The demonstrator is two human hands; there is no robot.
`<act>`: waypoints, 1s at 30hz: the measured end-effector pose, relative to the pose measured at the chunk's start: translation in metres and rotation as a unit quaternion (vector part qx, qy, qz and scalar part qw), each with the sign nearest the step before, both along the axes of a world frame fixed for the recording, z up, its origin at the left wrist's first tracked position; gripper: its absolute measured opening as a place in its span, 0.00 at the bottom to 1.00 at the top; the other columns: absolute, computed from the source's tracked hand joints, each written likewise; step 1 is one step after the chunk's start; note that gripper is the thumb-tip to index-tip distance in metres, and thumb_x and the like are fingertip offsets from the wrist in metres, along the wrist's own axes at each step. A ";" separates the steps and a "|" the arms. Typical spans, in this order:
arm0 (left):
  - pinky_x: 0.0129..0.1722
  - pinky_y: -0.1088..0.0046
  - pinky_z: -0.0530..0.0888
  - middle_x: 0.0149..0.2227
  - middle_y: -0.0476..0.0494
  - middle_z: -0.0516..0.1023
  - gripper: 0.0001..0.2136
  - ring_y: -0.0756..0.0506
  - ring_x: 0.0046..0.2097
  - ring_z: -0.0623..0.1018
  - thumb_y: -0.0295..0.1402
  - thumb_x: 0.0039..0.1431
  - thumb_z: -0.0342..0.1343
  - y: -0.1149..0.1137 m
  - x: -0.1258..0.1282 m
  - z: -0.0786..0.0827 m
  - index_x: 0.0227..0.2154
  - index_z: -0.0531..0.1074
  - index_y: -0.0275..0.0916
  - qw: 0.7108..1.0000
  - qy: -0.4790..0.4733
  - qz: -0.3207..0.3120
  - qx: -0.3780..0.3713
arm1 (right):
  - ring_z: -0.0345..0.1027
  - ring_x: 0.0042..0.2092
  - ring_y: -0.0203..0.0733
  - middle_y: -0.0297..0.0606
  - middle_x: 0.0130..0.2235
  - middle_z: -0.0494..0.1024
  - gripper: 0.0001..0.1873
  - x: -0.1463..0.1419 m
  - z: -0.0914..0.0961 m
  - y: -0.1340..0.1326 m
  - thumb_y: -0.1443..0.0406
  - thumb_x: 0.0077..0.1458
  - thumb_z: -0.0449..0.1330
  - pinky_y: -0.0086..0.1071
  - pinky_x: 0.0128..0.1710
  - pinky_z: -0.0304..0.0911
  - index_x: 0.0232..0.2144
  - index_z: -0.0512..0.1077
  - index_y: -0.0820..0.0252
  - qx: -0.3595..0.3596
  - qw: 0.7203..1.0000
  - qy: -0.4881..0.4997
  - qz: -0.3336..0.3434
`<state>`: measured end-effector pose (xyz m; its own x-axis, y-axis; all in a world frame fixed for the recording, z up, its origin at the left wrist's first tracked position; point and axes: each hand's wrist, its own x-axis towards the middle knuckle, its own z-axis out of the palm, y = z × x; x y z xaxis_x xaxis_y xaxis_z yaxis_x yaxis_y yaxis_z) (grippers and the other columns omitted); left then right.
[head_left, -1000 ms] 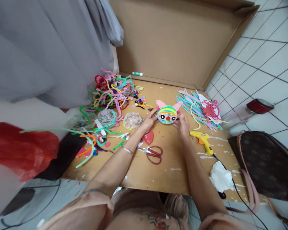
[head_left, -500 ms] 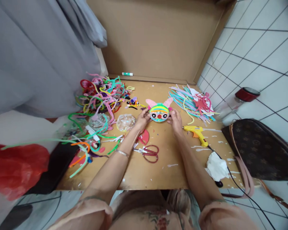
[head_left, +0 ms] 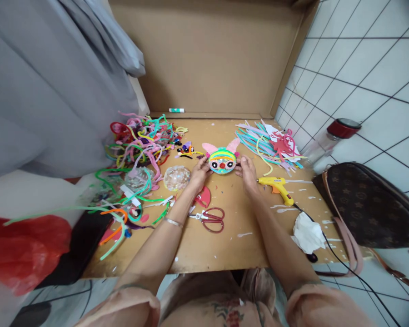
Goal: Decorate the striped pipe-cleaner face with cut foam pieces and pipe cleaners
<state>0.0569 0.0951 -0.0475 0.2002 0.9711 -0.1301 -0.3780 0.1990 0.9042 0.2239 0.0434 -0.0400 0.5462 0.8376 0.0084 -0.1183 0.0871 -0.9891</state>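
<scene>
Between my two hands is a round animal-face craft (head_left: 222, 161) with pink ears, a striped yellow, orange and green forehead, black-and-white eyes and a red nose. It faces me, upright at the middle of the table. My left hand (head_left: 200, 174) has its fingers closed on the craft's left side. On the opposite side my right hand (head_left: 246, 173) grips the edge, its fingertips partly hidden. Red-handled scissors (head_left: 211, 219) lie nearer to me, beside a red cut piece (head_left: 203, 197). A clear round plastic shell (head_left: 176, 177) rests left of my left hand.
Tangled pipe cleaners (head_left: 139, 141) heap up at the left; straighter ones (head_left: 255, 138) lie at the back right. A yellow glue gun (head_left: 276, 187) with a trailing cord, crumpled tissue (head_left: 307, 234), a brown handbag (head_left: 364, 206) and a red-lidded bottle (head_left: 334, 138) occupy the right side.
The head view has shifted slightly, so most things appear a little further left. Both hands keep their hold on the animal-face craft, which stays nearly in place on the table.
</scene>
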 end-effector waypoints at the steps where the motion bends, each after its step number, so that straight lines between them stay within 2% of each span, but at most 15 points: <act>1: 0.47 0.70 0.75 0.40 0.46 0.80 0.25 0.47 0.43 0.79 0.31 0.45 0.63 0.000 0.000 0.002 0.50 0.71 0.41 1.000 -0.002 -0.005 -0.004 | 0.75 0.38 0.41 0.33 0.43 0.81 0.29 0.000 0.000 0.000 0.40 0.49 0.59 0.36 0.36 0.69 0.46 0.69 0.50 0.000 1.000 0.000 -0.001; 6: 0.43 0.71 0.74 0.35 0.48 0.80 0.23 0.47 0.40 0.79 0.33 0.43 0.59 -0.001 -0.002 0.012 0.46 0.70 0.41 0.999 -0.005 -0.037 -0.024 | 0.75 0.37 0.40 0.34 0.43 0.81 0.30 -0.002 0.002 -0.002 0.40 0.48 0.59 0.34 0.36 0.68 0.46 0.69 0.51 -0.001 1.000 0.000 -0.003; 9: 0.42 0.72 0.74 0.36 0.47 0.80 0.19 0.46 0.40 0.79 0.42 0.46 0.61 -0.004 -0.001 0.016 0.40 0.70 0.41 0.999 -0.004 -0.028 -0.019 | 0.74 0.37 0.39 0.34 0.43 0.81 0.31 -0.003 0.003 -0.003 0.40 0.48 0.59 0.33 0.35 0.68 0.47 0.70 0.51 0.003 1.000 -0.006 0.000; 13: 0.43 0.71 0.75 0.38 0.45 0.80 0.24 0.45 0.43 0.79 0.51 0.44 0.66 -0.009 0.003 0.018 0.39 0.70 0.40 1.000 0.004 -0.017 0.008 | 0.74 0.37 0.38 0.34 0.46 0.79 0.31 -0.005 0.004 -0.005 0.41 0.49 0.59 0.32 0.35 0.68 0.48 0.70 0.51 0.008 1.000 -0.009 0.002; 17: 0.43 0.71 0.76 0.40 0.44 0.80 0.25 0.44 0.44 0.79 0.49 0.45 0.68 -0.012 0.005 0.018 0.42 0.70 0.40 1.000 0.009 -0.011 0.013 | 0.73 0.37 0.39 0.35 0.45 0.79 0.30 -0.005 0.005 -0.006 0.41 0.49 0.58 0.32 0.35 0.68 0.48 0.70 0.51 0.011 1.000 -0.014 0.007; 22: 0.40 0.72 0.76 0.39 0.44 0.80 0.25 0.46 0.39 0.79 0.40 0.47 0.69 -0.011 0.006 0.016 0.46 0.68 0.38 1.000 0.018 0.014 0.002 | 0.73 0.38 0.40 0.35 0.45 0.79 0.30 -0.006 0.005 -0.006 0.41 0.49 0.59 0.33 0.35 0.68 0.47 0.70 0.51 0.010 1.000 -0.010 0.006; 30: 0.36 0.73 0.74 0.35 0.48 0.77 0.25 0.50 0.33 0.76 0.38 0.45 0.70 -0.011 0.006 0.017 0.44 0.67 0.38 1.000 0.023 0.019 0.005 | 0.74 0.42 0.42 0.38 0.49 0.78 0.30 -0.008 0.007 -0.006 0.42 0.48 0.59 0.35 0.38 0.69 0.47 0.70 0.52 0.001 1.000 -0.012 0.011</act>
<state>0.0632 0.0841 -0.0308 0.1564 0.9793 -0.1287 -0.3432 0.1760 0.9226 0.2159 0.0372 -0.0328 0.5271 0.8495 0.0222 -0.0967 0.0859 -0.9916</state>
